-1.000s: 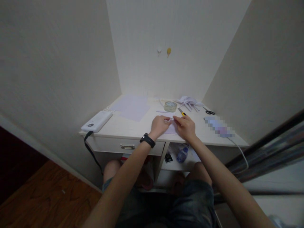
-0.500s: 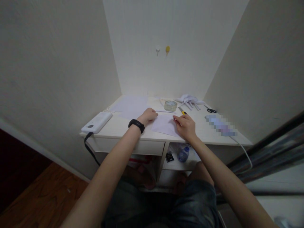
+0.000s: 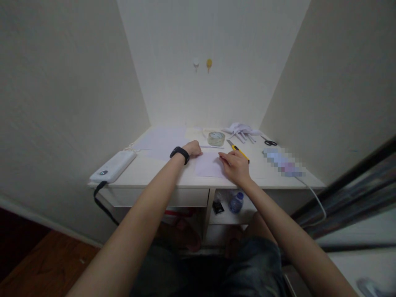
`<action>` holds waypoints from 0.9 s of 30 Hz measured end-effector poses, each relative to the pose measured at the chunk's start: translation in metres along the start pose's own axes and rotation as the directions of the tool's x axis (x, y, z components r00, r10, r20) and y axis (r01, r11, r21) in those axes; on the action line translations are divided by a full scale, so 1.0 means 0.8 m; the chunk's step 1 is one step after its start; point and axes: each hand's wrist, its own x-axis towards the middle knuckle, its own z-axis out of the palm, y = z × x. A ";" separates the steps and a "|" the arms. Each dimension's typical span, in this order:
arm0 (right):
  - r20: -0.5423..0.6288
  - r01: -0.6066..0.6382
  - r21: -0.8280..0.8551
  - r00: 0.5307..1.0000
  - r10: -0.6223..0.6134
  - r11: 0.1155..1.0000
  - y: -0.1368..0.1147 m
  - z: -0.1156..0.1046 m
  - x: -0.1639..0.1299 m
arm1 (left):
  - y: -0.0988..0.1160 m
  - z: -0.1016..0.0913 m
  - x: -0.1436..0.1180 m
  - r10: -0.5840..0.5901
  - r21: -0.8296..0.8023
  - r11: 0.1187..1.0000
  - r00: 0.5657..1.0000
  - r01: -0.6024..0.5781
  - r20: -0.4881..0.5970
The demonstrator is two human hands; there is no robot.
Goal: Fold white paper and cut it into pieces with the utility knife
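A small sheet of white paper (image 3: 208,166) lies near the front edge of the desk, between my hands. At its far left corner, my left hand (image 3: 192,148) has its fingers curled and closed on the paper's edge; a black band (image 3: 180,153) is on that wrist. My right hand (image 3: 235,167) pinches the sheet's right side with thumb and forefinger, the other fingers folded. Just beyond it lies a yellow-and-black utility knife (image 3: 239,152), blade out. A thin rolled paper stick (image 3: 212,147) and a roll of clear tape (image 3: 216,138) lie behind the sheet.
Larger white sheets (image 3: 165,138) cover the desk's back left. A white power bank-like device (image 3: 114,166) with a black cable sits front left. Crumpled paper with paper tubes (image 3: 243,131), black scissors (image 3: 270,142) and a blurred-out phone-like item (image 3: 283,161) are right. A bottle (image 3: 236,203) stands below.
The view has turned slightly right. Both hands stay on the sheet, which has swung a little so its front edge is straighter. More of the knife shows past my right hand.
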 end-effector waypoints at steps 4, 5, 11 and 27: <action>0.006 -0.023 0.012 1.000 0.023 1.000 0.002 0.002 0.000 | 0.002 -0.008 0.006 -0.024 0.090 0.996 0.997 0.017 0.067; 0.006 -0.027 0.015 1.000 0.026 1.000 0.002 0.002 -0.001 | 0.003 -0.011 0.006 -0.022 0.098 0.995 0.997 0.015 0.079; -0.033 -0.037 0.027 0.999 0.038 0.999 0.000 0.002 0.001 | 0.003 -0.024 0.002 0.082 0.040 0.996 0.996 -0.083 0.028; 0.022 -0.057 -0.011 0.998 0.058 0.998 0.000 0.001 0.000 | 0.040 0.004 -0.075 0.342 0.336 0.908 0.906 -0.250 -0.250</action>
